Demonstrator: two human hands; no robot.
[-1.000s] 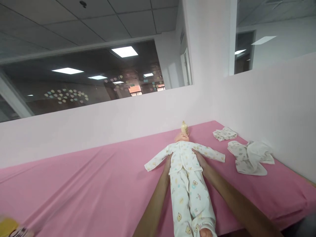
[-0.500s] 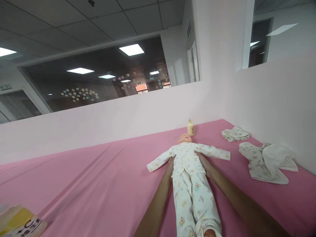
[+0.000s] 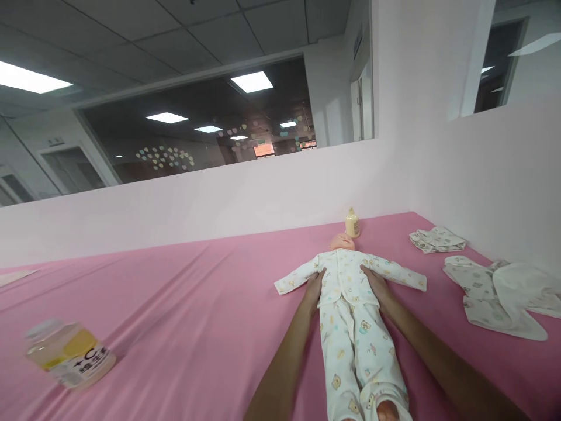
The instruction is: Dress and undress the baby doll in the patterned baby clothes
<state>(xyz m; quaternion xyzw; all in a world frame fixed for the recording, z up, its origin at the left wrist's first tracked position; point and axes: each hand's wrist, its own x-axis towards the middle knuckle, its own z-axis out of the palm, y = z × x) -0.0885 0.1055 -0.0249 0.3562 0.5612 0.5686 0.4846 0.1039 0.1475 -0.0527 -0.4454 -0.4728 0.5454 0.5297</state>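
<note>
A baby doll (image 3: 342,242) lies on its back on a pink sheet, its head toward the wall. It wears a white printed jacket (image 3: 346,278) and matching trousers (image 3: 359,345), with its sleeves spread to both sides. My left hand (image 3: 314,287) grips the left side of the doll's torso below the sleeve. On the other side, my right hand (image 3: 375,286) grips the torso under the right sleeve. Both thumbs rest on the jacket front, and the other fingers are hidden beside or under the doll.
Beyond the doll's head stands a pale yellow pump bottle (image 3: 352,223). Folded printed cloth (image 3: 437,240) and a crumpled white garment (image 3: 499,295) lie at the right by the wall. A clear bottle with yellow label (image 3: 72,354) lies at the lower left of the pink sheet (image 3: 184,316).
The camera view has turned slightly left, so everything appears shifted to the right and the labelled bottle shows more fully. Both hands keep their place on the doll's torso.
</note>
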